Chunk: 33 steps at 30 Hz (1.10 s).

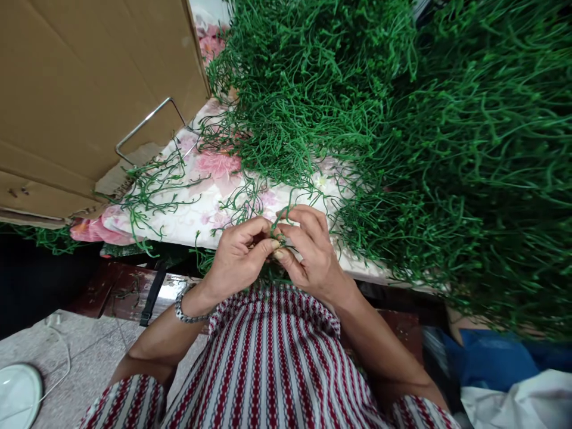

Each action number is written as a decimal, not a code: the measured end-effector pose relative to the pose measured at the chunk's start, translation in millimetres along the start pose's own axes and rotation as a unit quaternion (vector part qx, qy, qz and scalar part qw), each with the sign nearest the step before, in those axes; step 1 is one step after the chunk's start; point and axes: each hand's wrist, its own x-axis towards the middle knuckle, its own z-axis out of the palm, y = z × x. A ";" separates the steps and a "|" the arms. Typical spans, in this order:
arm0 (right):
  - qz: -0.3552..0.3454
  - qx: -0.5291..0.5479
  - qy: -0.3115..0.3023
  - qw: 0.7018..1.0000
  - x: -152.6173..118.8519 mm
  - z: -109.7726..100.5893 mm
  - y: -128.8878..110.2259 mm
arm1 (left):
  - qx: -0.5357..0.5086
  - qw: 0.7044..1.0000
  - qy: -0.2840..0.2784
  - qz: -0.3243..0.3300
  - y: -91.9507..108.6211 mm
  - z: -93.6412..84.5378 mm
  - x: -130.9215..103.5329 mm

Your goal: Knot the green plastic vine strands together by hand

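Both hands meet at the front edge of a table covered with a floral cloth [218, 165]. My left hand [243, 253], with a bracelet on its wrist, pinches a thin green stem [276, 225] between thumb and fingers. Close against it, my right hand [308, 247] has its thumb and a finger pressed on the lower part of the same green piece, with its other fingers bent above. Behind and to the right rises a large heap of green stems [308, 89]. A few loose green stems [154, 185] lie on the cloth at the left.
A big cardboard box [98, 77] stands at the back left, with a bent metal wire frame [143, 123] by it. Below are a dark red wooden bench [127, 292] and a round white object [18, 393] on the floor. Blue material [496, 357] and white cloth [522, 399] lie at lower right.
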 end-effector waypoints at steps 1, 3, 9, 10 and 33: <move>0.000 -0.003 -0.001 1.000 0.0 -0.5 0.9 | 0.010 1.000 0.000 0.004 0.0 -0.8 -0.2; 0.000 0.005 -0.011 1.000 -0.2 -1.4 2.4 | 0.029 0.999 -0.005 0.018 0.8 -2.7 -0.1; -0.012 0.000 -0.019 1.000 -0.4 -6.1 1.4 | 0.066 0.995 -0.071 0.018 5.9 -7.7 2.6; -0.016 -0.008 -0.023 1.000 -0.3 -7.4 0.7 | 0.077 0.994 -0.080 0.011 6.7 -8.3 3.3; 0.061 0.049 -0.271 0.959 5.3 -29.7 -9.3 | 0.100 0.956 -0.277 -0.010 1.1 -20.0 9.4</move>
